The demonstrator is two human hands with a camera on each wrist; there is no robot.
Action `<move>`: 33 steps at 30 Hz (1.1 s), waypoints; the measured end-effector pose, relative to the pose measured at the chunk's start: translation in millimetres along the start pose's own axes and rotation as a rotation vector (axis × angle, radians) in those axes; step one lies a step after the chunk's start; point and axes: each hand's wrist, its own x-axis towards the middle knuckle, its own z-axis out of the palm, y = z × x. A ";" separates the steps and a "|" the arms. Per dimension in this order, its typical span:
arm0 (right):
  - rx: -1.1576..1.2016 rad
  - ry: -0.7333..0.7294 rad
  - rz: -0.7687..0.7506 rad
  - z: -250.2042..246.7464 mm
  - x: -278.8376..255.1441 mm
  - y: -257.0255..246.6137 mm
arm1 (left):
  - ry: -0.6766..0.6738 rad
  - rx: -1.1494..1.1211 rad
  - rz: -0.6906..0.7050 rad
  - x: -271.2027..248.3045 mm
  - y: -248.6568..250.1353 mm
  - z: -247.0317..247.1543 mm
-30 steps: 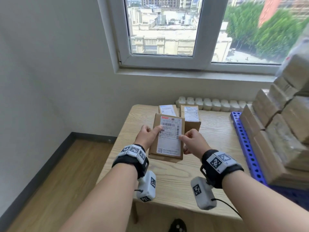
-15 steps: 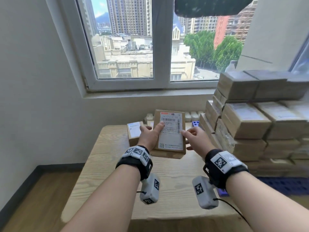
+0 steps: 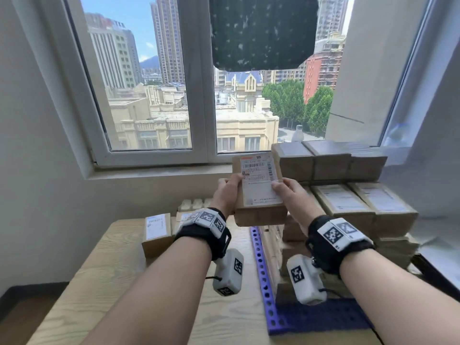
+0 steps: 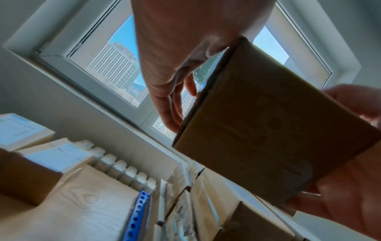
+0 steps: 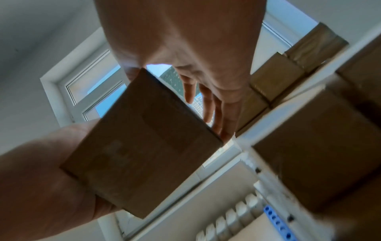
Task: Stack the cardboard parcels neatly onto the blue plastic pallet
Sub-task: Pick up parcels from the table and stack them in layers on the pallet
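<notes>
I hold a cardboard parcel [image 3: 258, 188] with a white shipping label in the air between both hands, label side up. My left hand [image 3: 227, 192] grips its left side, thumb on top, and my right hand [image 3: 290, 192] grips its right side. The parcel's plain underside [image 4: 266, 124] [image 5: 142, 141] fills both wrist views. It hovers at about the level of the top of the parcel stack [image 3: 348, 195], just left of it. The stack stands on the blue plastic pallet [image 3: 263, 282], which lies on the right part of the wooden table [image 3: 104, 282].
Two more labelled parcels [image 3: 156, 232] lie on the table behind my left wrist. A white radiator [image 4: 123, 169] runs under the window sill [image 3: 159, 173]. A dark cloth [image 3: 261, 31] hangs in front of the window. The wall is on the left.
Both hands have lifted the parcel up off the table and carried it to the right, to beside the top of the stack. My view has turned right and upward with it.
</notes>
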 end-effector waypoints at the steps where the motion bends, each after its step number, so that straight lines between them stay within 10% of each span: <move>1: -0.011 0.023 -0.007 -12.7 5.1 -2.6 | -0.034 -0.019 0.024 2.6 6.3 12.3; 12: -0.040 0.076 0.122 -101.1 50.8 6.7 | -0.134 -0.007 -0.040 34.6 19.2 119.3; 33: -0.079 0.008 0.114 -117.6 88.0 40.6 | -0.048 0.063 -0.129 61.0 10.6 143.9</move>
